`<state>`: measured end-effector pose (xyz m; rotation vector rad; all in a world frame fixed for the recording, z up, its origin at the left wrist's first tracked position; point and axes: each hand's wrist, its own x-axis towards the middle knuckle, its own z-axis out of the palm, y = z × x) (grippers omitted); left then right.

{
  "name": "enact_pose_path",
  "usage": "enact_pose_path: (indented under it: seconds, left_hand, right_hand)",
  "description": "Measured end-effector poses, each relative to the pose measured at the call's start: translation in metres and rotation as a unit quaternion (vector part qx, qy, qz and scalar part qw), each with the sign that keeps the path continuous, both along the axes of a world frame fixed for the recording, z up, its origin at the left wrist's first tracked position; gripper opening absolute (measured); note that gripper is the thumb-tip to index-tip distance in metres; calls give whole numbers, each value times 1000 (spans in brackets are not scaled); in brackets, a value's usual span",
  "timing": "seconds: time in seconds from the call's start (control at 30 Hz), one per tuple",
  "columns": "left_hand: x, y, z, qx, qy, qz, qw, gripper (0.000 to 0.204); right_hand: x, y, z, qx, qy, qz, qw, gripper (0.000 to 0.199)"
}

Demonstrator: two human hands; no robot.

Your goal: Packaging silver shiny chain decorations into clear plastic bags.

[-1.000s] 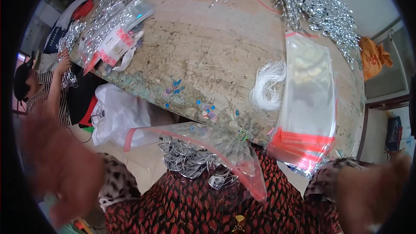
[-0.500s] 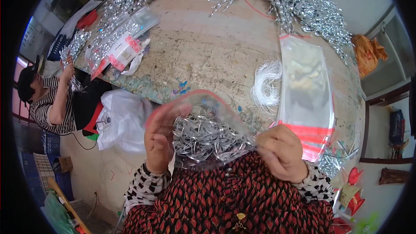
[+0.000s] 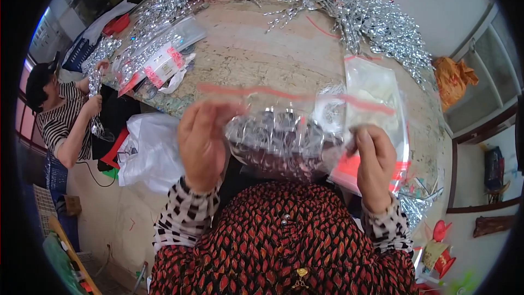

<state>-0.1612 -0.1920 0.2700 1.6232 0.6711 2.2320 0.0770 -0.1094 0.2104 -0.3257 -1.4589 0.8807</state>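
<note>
A clear plastic bag (image 3: 273, 150) stretches between my two hands in front of my chest. Silvery, shiny strands fill it, and a red strip runs along its top edge. My left hand (image 3: 202, 145) grips the bag's left side, fingers bent over it and slightly blurred. At the other side, my right hand (image 3: 374, 161) pinches the bag's edge between thumb and fingers. Partly behind the bag lies a coil of white cord (image 3: 329, 112). A stack of flat clear bags (image 3: 374, 74) with red ends lies on the table beyond my right hand.
Silver tinsel sprays (image 3: 376, 19) are heaped along the far right of the worn table (image 3: 251, 38). More packed bags (image 3: 164, 54) lie at the left. A co-worker (image 3: 65, 114) sits there holding silver strands. A white plastic sack (image 3: 150, 150) hangs near the table's edge.
The bag has moved up and been drawn out straight, its red strip now level. My right hand has turned upright and shifted upward. The co-worker's hands have lowered.
</note>
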Motion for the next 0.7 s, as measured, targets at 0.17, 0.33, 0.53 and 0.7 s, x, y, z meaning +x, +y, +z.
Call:
enact_pose_path:
  seconds: [0.17, 0.33, 0.53, 0.7]
  left_hand:
    - [-25, 53, -9, -158, -98, -33, 982, 21]
    - [-21, 53, -16, -166, -99, 7, 981, 20]
    - [-26, 41, -13, -204, -66, -23, 976, 17]
    - [-28, 40, -10, -177, -23, -17, 984, 12]
  right_hand:
    - [-35, 48, -28, -103, 65, 62, 991, 18]
    - [-55, 39, -15, -88, 142, 121, 979, 20]
    - [-39, 52, -18, -123, 66, 157, 978, 9]
    - [-21, 43, -22, -129, 70, 143, 979, 8]
